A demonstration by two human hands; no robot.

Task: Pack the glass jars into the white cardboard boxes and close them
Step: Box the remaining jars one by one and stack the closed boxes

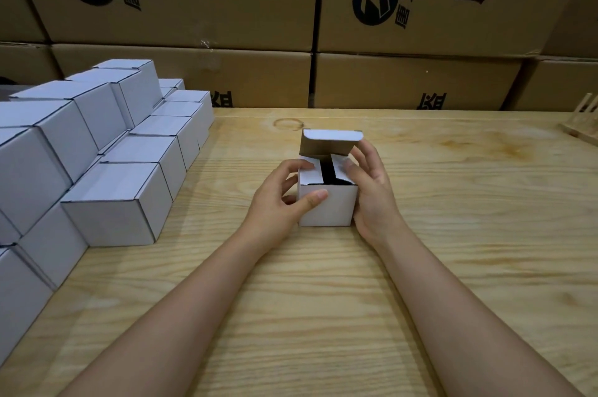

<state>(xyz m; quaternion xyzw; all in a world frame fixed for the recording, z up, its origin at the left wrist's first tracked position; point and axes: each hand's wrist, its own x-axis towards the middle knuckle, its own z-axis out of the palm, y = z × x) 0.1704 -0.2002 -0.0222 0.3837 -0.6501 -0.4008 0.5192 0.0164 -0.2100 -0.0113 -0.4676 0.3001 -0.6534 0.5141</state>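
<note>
White box (pixel 326 205) stands upright mid-desk, closer to the far edge than the near one and well apart from either side. Plain wood runs from it rightward and back toward the near edge, where only the two forearms cross.

Left hand (pixel 284 199) grips the box's left side: thumb flat on the front face, fingers curled over the left top flap. Right hand (pixel 372 189) clasps the right side, thumb pressing the right top flap, fingertips touching the lid (pixel 326 146). The lid is raised and tilts forward from the rear wall. The two side flaps are folded in, with a dark slot between them; what is inside cannot be made out.

Desk (pixel 453 251) is pale pine with strong grain and a ring stain (pixel 289 124) near the far edge, just behind the box.

Stack of closed white boxes (pixel 113 170) fills the left side, stepped up toward the far left corner, its nearest box close to the left forearm. Wooden rack (pixel 582 125) sits at the far right corner, partly cut off. Brown cartons (pixel 194 8) with black print wall off the far edge.
</note>
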